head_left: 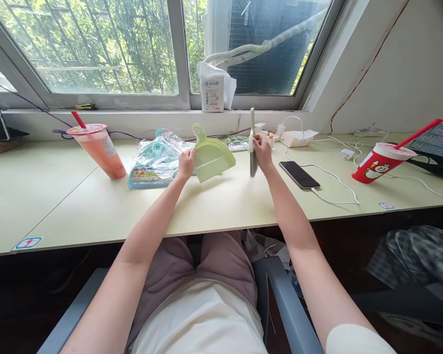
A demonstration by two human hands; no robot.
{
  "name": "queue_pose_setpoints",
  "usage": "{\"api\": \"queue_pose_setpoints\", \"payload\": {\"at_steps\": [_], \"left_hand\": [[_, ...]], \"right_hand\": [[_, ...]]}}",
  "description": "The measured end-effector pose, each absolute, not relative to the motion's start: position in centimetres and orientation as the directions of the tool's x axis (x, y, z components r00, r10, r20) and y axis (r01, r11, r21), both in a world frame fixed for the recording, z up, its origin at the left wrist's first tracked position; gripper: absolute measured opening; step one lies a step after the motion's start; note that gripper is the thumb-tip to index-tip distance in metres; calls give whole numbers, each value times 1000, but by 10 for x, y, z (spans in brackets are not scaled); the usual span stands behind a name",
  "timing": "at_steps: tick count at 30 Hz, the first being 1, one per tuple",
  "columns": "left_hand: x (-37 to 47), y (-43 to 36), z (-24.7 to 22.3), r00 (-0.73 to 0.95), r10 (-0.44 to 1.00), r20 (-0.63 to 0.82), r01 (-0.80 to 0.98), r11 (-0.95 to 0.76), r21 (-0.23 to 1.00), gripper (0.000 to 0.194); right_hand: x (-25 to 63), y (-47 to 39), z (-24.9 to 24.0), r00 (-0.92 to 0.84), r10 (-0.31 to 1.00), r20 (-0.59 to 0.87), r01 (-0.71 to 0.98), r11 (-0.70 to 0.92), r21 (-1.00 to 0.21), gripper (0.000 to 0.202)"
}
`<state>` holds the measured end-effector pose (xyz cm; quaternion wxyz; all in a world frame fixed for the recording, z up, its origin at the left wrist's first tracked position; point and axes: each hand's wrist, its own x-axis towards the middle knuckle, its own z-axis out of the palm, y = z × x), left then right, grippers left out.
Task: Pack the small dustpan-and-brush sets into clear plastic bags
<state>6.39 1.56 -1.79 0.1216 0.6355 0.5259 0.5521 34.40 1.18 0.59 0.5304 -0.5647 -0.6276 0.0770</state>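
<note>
My left hand [186, 163] is closed on the left edge of a pale green dustpan [214, 156], which is tilted up so its inner face shows and its looped handle points upward. In my right hand [262, 148] is a small hand brush [251, 130], held upright with its pale handle on top and grey bristles pointing down to the desk. The dustpan and brush are apart, with a gap between them. Just left of my left hand lie plastic-wrapped packs [153, 162] with light blue handles.
A tilted cup of orange drink [101, 150] stands left; a red cup with a straw [380, 164] stands right. A phone [300, 175] on a white cable lies right of my right hand. A paper tray [298, 138] and a white box [213, 93] are farther back. The desk's front edge [221, 231] is near my lap.
</note>
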Motion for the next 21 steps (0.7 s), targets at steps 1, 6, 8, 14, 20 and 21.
{"api": "queue_pose_setpoints", "payload": {"at_steps": [1,6,8,14,20,21], "left_hand": [[60,17,-17,-150,811,565,557,-403,726,45],[56,20,-22,-71,829,555,650,-384,656,35],[56,21,-27,-80,817,570,677,-376,633,26],[55,19,-32,-50,809,586,809,-311,498,15],[58,7,-29,-6,836,549,882,-254,396,18],[59,5,-28,8,831,556,889,-260,376,21]], "right_hand": [[353,12,6,221,795,565,728,251,-638,33],[367,11,-5,231,886,401,943,-101,-318,32],[363,10,-10,230,926,300,959,-163,-231,34],[348,9,-16,226,967,117,968,-208,-143,42],[350,10,-16,248,954,167,957,-215,-195,30],[352,10,-17,254,949,184,956,-219,-194,30]]}}
